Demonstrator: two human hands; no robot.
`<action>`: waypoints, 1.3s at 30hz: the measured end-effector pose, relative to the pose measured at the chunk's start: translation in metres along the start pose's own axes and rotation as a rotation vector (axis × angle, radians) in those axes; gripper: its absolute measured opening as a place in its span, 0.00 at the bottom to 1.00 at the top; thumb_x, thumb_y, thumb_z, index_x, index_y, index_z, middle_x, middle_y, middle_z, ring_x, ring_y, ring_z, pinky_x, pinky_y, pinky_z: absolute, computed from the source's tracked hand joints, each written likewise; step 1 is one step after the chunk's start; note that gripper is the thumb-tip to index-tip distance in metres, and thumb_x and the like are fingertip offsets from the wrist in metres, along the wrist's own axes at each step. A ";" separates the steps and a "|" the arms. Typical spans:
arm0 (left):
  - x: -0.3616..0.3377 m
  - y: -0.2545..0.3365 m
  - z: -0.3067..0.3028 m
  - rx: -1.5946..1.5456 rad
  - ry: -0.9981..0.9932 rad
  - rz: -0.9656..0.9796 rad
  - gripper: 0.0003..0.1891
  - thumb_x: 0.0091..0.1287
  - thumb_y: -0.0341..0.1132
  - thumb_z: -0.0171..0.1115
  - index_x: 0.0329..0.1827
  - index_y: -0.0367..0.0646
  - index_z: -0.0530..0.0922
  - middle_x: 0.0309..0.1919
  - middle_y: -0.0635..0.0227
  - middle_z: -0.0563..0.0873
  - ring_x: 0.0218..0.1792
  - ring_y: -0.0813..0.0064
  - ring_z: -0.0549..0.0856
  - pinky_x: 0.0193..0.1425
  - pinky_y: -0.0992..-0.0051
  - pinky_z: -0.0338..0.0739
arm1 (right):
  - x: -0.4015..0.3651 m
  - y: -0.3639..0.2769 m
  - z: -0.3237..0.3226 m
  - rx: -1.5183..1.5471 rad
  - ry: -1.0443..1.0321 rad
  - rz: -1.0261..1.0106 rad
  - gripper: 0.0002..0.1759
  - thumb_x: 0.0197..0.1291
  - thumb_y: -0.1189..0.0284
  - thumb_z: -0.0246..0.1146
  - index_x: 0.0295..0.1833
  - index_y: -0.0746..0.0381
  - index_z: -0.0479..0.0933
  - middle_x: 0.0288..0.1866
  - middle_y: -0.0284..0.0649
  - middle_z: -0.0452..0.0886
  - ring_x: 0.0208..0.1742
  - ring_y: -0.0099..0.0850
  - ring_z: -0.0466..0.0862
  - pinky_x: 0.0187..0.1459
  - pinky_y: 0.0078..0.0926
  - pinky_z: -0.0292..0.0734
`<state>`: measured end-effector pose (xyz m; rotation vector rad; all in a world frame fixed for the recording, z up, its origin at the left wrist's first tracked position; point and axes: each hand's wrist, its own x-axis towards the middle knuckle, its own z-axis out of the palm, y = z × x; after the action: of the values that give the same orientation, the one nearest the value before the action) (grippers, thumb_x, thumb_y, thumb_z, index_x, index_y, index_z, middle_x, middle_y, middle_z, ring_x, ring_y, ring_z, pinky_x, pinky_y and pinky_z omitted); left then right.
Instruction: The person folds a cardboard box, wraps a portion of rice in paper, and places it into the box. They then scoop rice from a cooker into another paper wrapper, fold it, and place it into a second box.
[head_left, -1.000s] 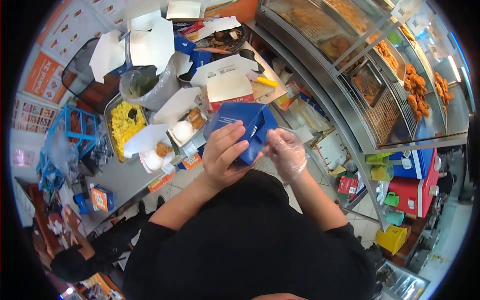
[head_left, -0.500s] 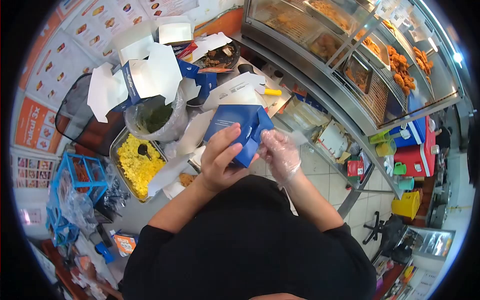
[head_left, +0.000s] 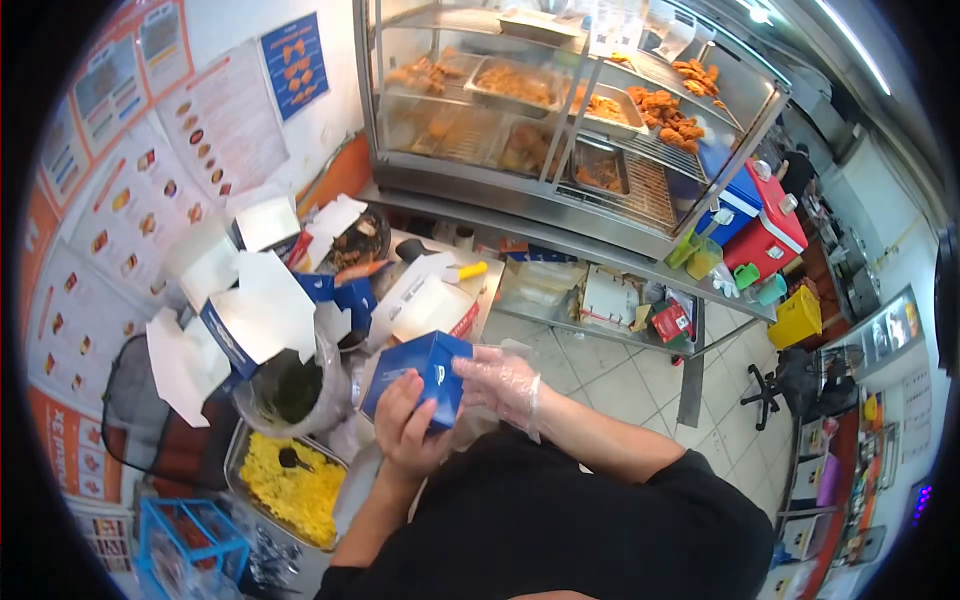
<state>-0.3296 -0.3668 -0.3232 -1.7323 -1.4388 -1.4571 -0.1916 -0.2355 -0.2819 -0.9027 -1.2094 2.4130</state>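
A blue takeaway box [head_left: 408, 366] with a small white logo on its side is held in front of my body. My left hand [head_left: 406, 432], bare, wraps its fingers round the near left part of the box. Against the right side of the box, my right hand [head_left: 497, 383], in a clear plastic glove, closes its fingers on the edge. Just beyond the box lies an open white carton [head_left: 428, 312]. To the left, yellow rice [head_left: 290, 492] with a black spoon in it fills a metal tray. Whatever is inside the box is hidden.
Open white-and-blue boxes [head_left: 262, 312] crowd the left, above a plastic-lined tub [head_left: 335, 390] with dark green contents. A glass display case [head_left: 480, 195] of fried chicken [head_left: 660, 115] stands ahead. A blue basket [head_left: 190, 530] is at lower left. Further right are a red cooler [head_left: 772, 225] and a yellow bucket [head_left: 797, 318].
The view has turned, bringing more of the display case into sight. The box's loose side flaps now lie flat and closed. Both hands are still on the box, the right hand's fingers now more extended.
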 end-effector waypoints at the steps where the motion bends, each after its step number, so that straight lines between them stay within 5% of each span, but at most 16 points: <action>1: -0.003 0.000 -0.002 0.019 0.011 0.000 0.30 0.55 0.33 0.82 0.58 0.45 0.74 0.61 0.54 0.81 0.59 0.44 0.85 0.61 0.50 0.81 | 0.004 0.002 0.003 0.002 -0.056 -0.050 0.19 0.72 0.64 0.66 0.63 0.60 0.79 0.51 0.36 0.87 0.46 0.26 0.87 0.47 0.28 0.83; 10: -0.020 -0.002 -0.021 0.172 0.125 -0.008 0.28 0.58 0.34 0.80 0.58 0.44 0.72 0.60 0.55 0.80 0.59 0.45 0.84 0.61 0.51 0.82 | 0.017 0.035 0.050 0.095 -0.221 -0.035 0.15 0.76 0.64 0.61 0.60 0.60 0.79 0.50 0.34 0.86 0.45 0.25 0.85 0.48 0.26 0.83; 18: -0.013 -0.009 -0.020 0.114 0.121 0.059 0.29 0.58 0.31 0.80 0.57 0.43 0.71 0.61 0.52 0.77 0.63 0.39 0.81 0.63 0.46 0.81 | 0.016 0.010 0.046 -0.103 -0.137 0.055 0.25 0.80 0.52 0.51 0.63 0.61 0.77 0.53 0.34 0.84 0.52 0.24 0.82 0.55 0.26 0.79; 20: -0.016 0.000 -0.002 0.137 0.165 -0.028 0.29 0.57 0.32 0.81 0.58 0.43 0.72 0.61 0.52 0.77 0.65 0.38 0.79 0.66 0.47 0.79 | 0.014 0.012 0.040 -0.308 -0.198 -0.082 0.27 0.80 0.48 0.50 0.60 0.61 0.79 0.52 0.35 0.85 0.49 0.26 0.84 0.53 0.29 0.81; 22: -0.004 -0.001 0.005 0.154 0.174 -0.060 0.25 0.63 0.32 0.76 0.60 0.40 0.73 0.59 0.52 0.77 0.62 0.45 0.81 0.65 0.53 0.79 | 0.020 0.010 0.019 -0.339 -0.233 -0.030 0.30 0.80 0.47 0.48 0.66 0.63 0.75 0.55 0.37 0.83 0.52 0.26 0.82 0.55 0.29 0.81; 24: -0.005 -0.021 0.013 0.041 0.261 -0.473 0.19 0.71 0.32 0.68 0.62 0.40 0.75 0.54 0.52 0.79 0.58 0.54 0.80 0.63 0.58 0.75 | 0.015 -0.006 -0.004 -0.598 -0.450 -0.076 0.34 0.80 0.46 0.46 0.73 0.63 0.70 0.61 0.44 0.81 0.62 0.34 0.81 0.64 0.34 0.77; 25: -0.002 -0.036 0.015 -0.037 0.245 -0.713 0.16 0.77 0.34 0.59 0.62 0.35 0.76 0.54 0.50 0.80 0.56 0.60 0.78 0.64 0.62 0.72 | 0.011 -0.006 -0.017 -1.172 -0.419 -0.258 0.33 0.76 0.49 0.55 0.77 0.58 0.66 0.67 0.50 0.78 0.73 0.43 0.75 0.73 0.39 0.69; 26: -0.013 -0.066 0.024 -0.176 0.264 -1.040 0.16 0.80 0.37 0.55 0.61 0.33 0.76 0.52 0.53 0.83 0.55 0.64 0.82 0.62 0.62 0.76 | 0.000 -0.014 -0.022 -1.170 -0.423 -0.253 0.33 0.76 0.49 0.55 0.77 0.58 0.66 0.67 0.50 0.78 0.73 0.43 0.75 0.73 0.39 0.69; 28: -0.023 -0.102 0.032 -1.103 0.320 -1.488 0.18 0.81 0.41 0.52 0.60 0.34 0.78 0.51 0.56 0.85 0.52 0.65 0.87 0.59 0.62 0.81 | -0.029 -0.037 -0.030 -2.013 -0.615 -0.560 0.33 0.67 0.58 0.64 0.76 0.52 0.68 0.70 0.53 0.76 0.77 0.46 0.71 0.78 0.39 0.62; 29: -0.031 -0.105 0.043 -1.097 0.326 -1.491 0.18 0.81 0.41 0.52 0.60 0.34 0.78 0.51 0.56 0.85 0.52 0.65 0.87 0.59 0.62 0.81 | -0.018 -0.020 -0.059 -2.010 -0.625 -0.826 0.33 0.61 0.66 0.67 0.73 0.50 0.71 0.68 0.50 0.78 0.73 0.42 0.76 0.74 0.37 0.69; 30: -0.037 -0.107 0.053 -1.102 0.065 -1.552 0.20 0.82 0.44 0.50 0.63 0.37 0.77 0.55 0.55 0.86 0.54 0.64 0.87 0.59 0.61 0.83 | -0.019 -0.021 -0.064 -2.005 -0.633 -0.832 0.33 0.61 0.66 0.67 0.73 0.50 0.71 0.68 0.50 0.78 0.73 0.42 0.76 0.74 0.37 0.69; 32: -0.052 -0.104 0.078 -1.073 -0.284 -1.700 0.26 0.83 0.51 0.48 0.70 0.38 0.73 0.62 0.55 0.83 0.61 0.62 0.84 0.66 0.60 0.80 | -0.015 -0.028 -0.073 -2.001 -0.789 -0.328 0.27 0.63 0.70 0.65 0.69 0.53 0.74 0.63 0.47 0.82 0.67 0.41 0.81 0.67 0.36 0.76; 34: -0.055 -0.065 0.102 -1.217 -0.418 -1.644 0.30 0.83 0.51 0.44 0.75 0.35 0.66 0.66 0.54 0.80 0.65 0.62 0.81 0.69 0.60 0.76 | -0.015 -0.030 -0.094 -1.861 -0.837 -0.177 0.23 0.66 0.69 0.63 0.67 0.53 0.75 0.57 0.45 0.83 0.60 0.40 0.83 0.60 0.36 0.79; 36: -0.069 -0.031 0.127 -0.809 -0.591 -1.460 0.34 0.83 0.55 0.44 0.79 0.35 0.61 0.74 0.50 0.70 0.77 0.58 0.67 0.81 0.59 0.60 | -0.022 -0.047 -0.100 -1.555 -0.900 0.141 0.16 0.72 0.66 0.60 0.63 0.53 0.76 0.45 0.40 0.85 0.45 0.37 0.87 0.48 0.37 0.85; 37: -0.086 -0.030 0.138 -0.397 -0.826 -1.039 0.37 0.81 0.57 0.45 0.83 0.39 0.56 0.79 0.46 0.62 0.82 0.54 0.56 0.85 0.56 0.47 | -0.039 -0.069 -0.097 -1.266 -0.601 0.566 0.14 0.76 0.61 0.59 0.62 0.53 0.77 0.36 0.34 0.82 0.36 0.30 0.84 0.36 0.31 0.85; 39: -0.026 0.033 0.120 -0.272 -0.724 -0.637 0.32 0.78 0.53 0.53 0.77 0.41 0.65 0.79 0.44 0.62 0.82 0.48 0.56 0.84 0.52 0.47 | -0.022 -0.055 -0.145 -1.163 -0.569 0.578 0.14 0.77 0.61 0.59 0.62 0.51 0.78 0.35 0.32 0.81 0.34 0.28 0.83 0.32 0.29 0.85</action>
<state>-0.2464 -0.2887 -0.3784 -2.2341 -2.4367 -1.4139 -0.0821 -0.1247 -0.2943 -0.8933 -3.0857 2.2790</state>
